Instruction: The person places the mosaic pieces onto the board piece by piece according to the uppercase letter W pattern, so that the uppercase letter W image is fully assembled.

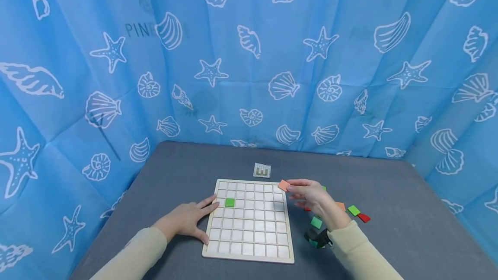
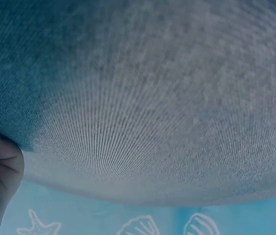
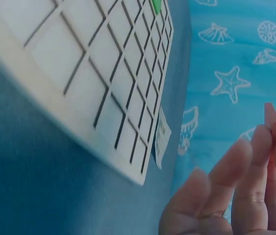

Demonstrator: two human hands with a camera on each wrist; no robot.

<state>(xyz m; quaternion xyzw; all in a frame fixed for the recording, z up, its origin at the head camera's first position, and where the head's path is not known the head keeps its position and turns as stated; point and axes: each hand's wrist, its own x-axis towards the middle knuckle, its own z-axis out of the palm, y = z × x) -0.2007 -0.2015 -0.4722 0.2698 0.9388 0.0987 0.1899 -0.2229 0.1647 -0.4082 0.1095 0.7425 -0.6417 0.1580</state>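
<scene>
A white square board (image 1: 249, 259) with a grid of raised lines lies on the table. One green square tile (image 1: 230, 202) sits in a cell near its upper left. My left hand (image 1: 187, 220) rests along the board's left edge, fingers and thumb spread. Between thumb and fingertips, my right hand (image 1: 313, 195) pinches an orange tile (image 1: 283, 185) over the board's upper right corner. In the right wrist view the orange tile (image 3: 272, 117) is seen nearly edge-on, raised between the fingertips. Only part of the left hand (image 2: 3, 171) enters the left wrist view.
Loose green, red and orange tiles, among them a green one (image 1: 353, 210) and a red one (image 1: 364, 217), lie right of the board, partly behind my right arm. A small printed card (image 1: 262, 170) lies beyond the board. A blue shell-patterned curtain (image 1: 249, 55) surrounds the grey table (image 1: 186, 163).
</scene>
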